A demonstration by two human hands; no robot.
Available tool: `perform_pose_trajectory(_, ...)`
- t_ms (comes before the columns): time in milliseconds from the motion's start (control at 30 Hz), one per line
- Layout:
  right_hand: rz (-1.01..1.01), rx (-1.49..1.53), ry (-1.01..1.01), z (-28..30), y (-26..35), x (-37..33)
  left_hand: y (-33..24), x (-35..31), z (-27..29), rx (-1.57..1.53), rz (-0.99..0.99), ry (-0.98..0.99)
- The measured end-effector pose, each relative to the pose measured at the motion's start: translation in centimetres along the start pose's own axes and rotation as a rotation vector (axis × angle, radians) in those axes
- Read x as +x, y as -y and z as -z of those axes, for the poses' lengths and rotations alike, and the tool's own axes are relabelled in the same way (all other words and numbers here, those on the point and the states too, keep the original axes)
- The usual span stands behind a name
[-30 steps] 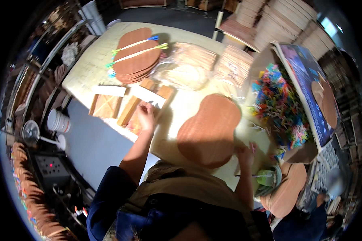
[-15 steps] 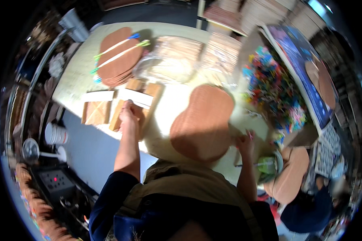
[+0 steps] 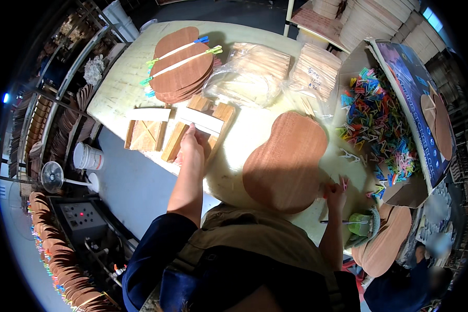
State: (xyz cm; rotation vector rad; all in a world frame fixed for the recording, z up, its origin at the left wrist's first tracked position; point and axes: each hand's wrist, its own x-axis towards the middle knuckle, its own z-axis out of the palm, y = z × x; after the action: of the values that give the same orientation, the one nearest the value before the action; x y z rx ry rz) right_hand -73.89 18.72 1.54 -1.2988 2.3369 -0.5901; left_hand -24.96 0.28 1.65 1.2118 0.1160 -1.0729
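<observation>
My left hand (image 3: 190,148) is closed at the near edge of a white strip (image 3: 203,120), with a fingertip on it and the other fingers partly hidden. That strip lies across a wooden block frame (image 3: 222,115). To its left, a second wooden frame (image 3: 161,132) carries another white strip (image 3: 148,114). My right hand (image 3: 336,196) is closed around a pink clothespin (image 3: 344,182), whose end sticks out above the fingers. Beside it lies a stack of brown guitar-shaped wood sheets (image 3: 286,161).
Farther back are clipped brown sheets (image 3: 182,73) and bagged pale sticks (image 3: 260,62). At right stand a carton (image 3: 426,104) of colourful clothespins (image 3: 382,119) and a green cup (image 3: 358,224). A person in dark clothing (image 3: 400,291) is at the lower right. A white bucket (image 3: 88,156) stands on the floor.
The whole view has shifted, so the table and both hands appear farther right, and the picture is sharper. Both hands keep about the same places beside the frame and the sheets.
</observation>
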Motion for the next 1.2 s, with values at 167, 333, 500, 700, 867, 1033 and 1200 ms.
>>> perform_pose_trajectory(167,0.288,-0.110,-0.193,-0.5,-0.9,0.0,-0.4,-1.9,-0.1,-0.067,-0.135,-0.077)
perform_pose_trajectory(333,0.005,0.245,-0.240,-0.9,-0.3,-0.7,0.0,-6.9,-3.0,0.307,-0.794,0.169)
perform_pose_trajectory(500,-0.240,0.964,0.015,0.5,2.5,-0.7,5.1,-15.2,-5.7,1.015,-1.090,0.897)
perform_pose_trajectory(700,-0.337,1.487,0.056,-0.5,5.2,0.4,12.6,-18.9,-8.7,0.967,-1.183,1.370)
perform_pose_trajectory(867,-0.342,1.558,0.108,-1.6,5.4,1.0,15.1,-17.6,-9.0,0.984,-1.223,1.423)
perform_pose_trajectory(1033,-0.396,1.547,0.099,-2.9,6.3,0.9,15.0,-17.5,-8.9,0.932,-1.220,1.417)
perform_pose_trajectory(1200,0.125,0.255,-0.313,-0.9,3.4,0.7,14.4,-17.9,-9.2,0.896,-1.210,1.431)
